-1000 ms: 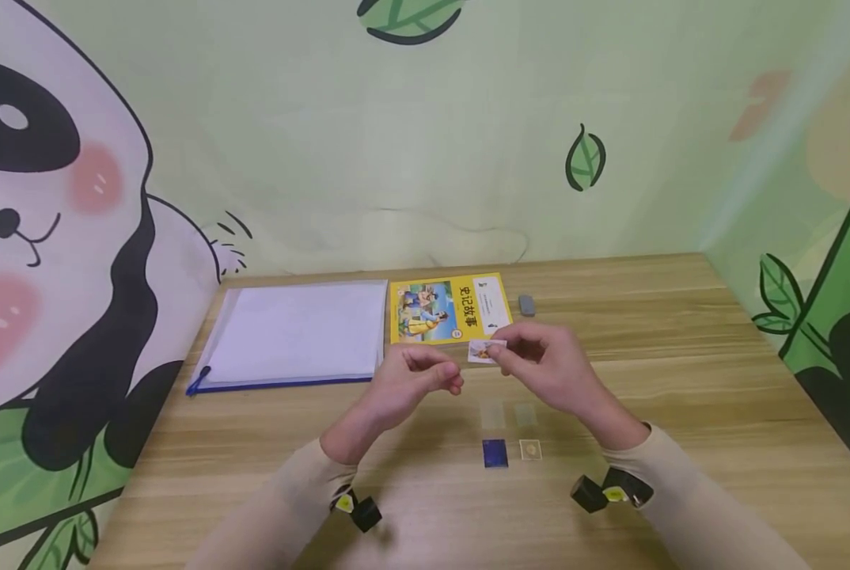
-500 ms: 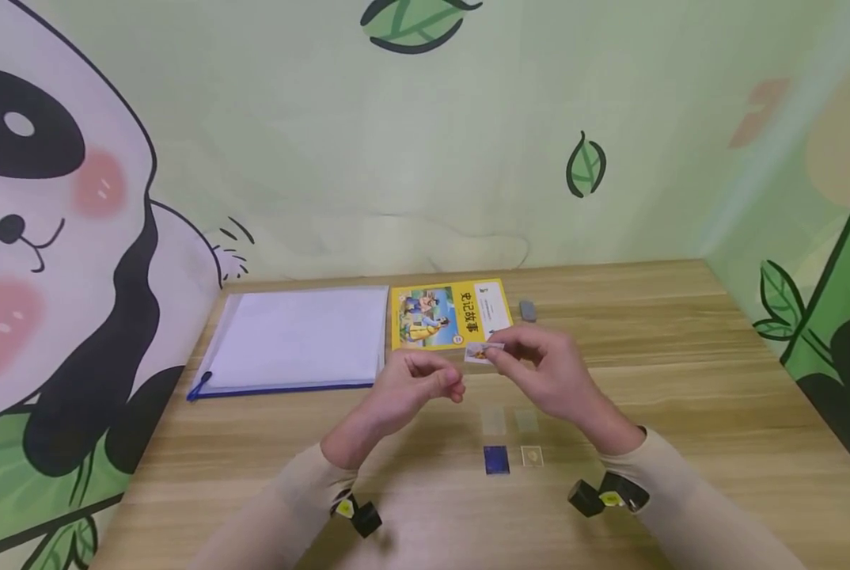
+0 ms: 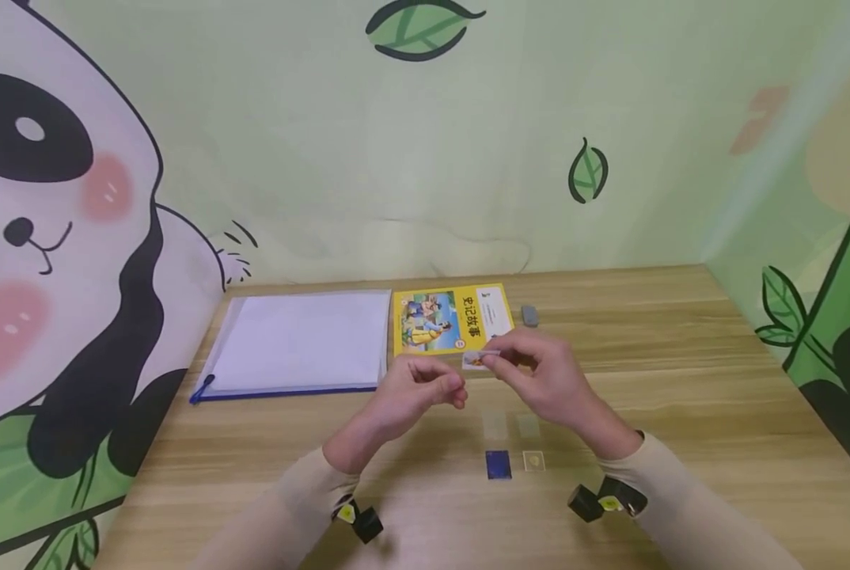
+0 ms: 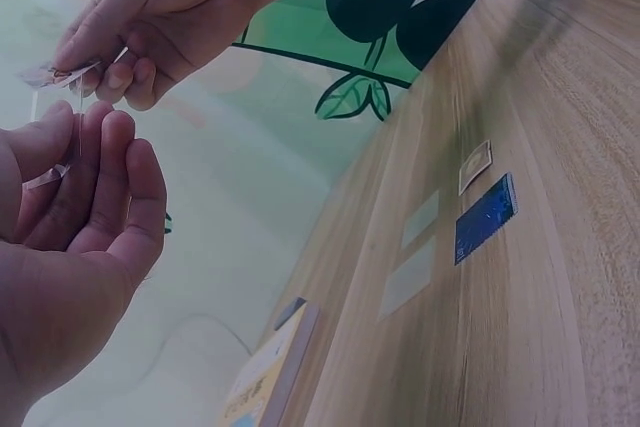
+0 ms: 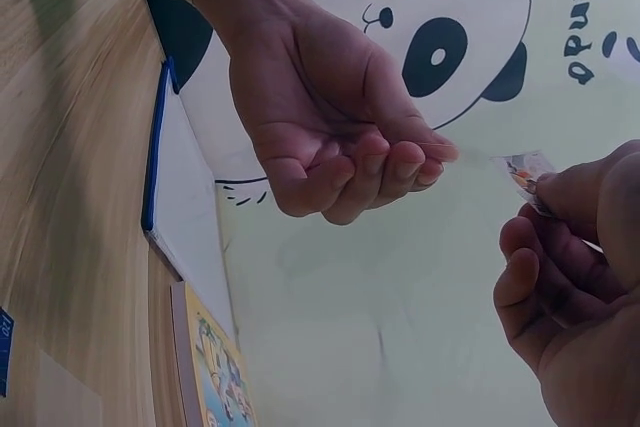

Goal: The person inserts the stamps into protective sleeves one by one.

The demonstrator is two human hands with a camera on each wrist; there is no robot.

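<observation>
In the head view my right hand (image 3: 549,376) pinches a small picture stamp (image 3: 472,361) between thumb and fingers. Its white border and orange-toned picture show in the right wrist view. My left hand (image 3: 418,396) is just to its left, thumb against curled fingers. From the left wrist, a clear plastic sleeve (image 4: 74,142) shows between that thumb and fingers, its thin edges close below the stamp. Below the hands, a blue square stamp (image 3: 498,465) with a notched edge lies beside a pale framed stamp (image 3: 533,461). Two translucent sleeves (image 3: 495,426) lie behind them.
A white zip folder (image 3: 304,340) with a blue edge lies at the back left of the wooden table (image 3: 653,348). Beside it is a yellow picture book (image 3: 432,321). A grey eraser-like block (image 3: 529,316) sits right of the book. Painted walls enclose the table.
The stamp in my right hand has shifted slightly left and tilted flatter, closer to the left hand. My left hand keeps its pinch. The whole head view has drifted slightly downward.
</observation>
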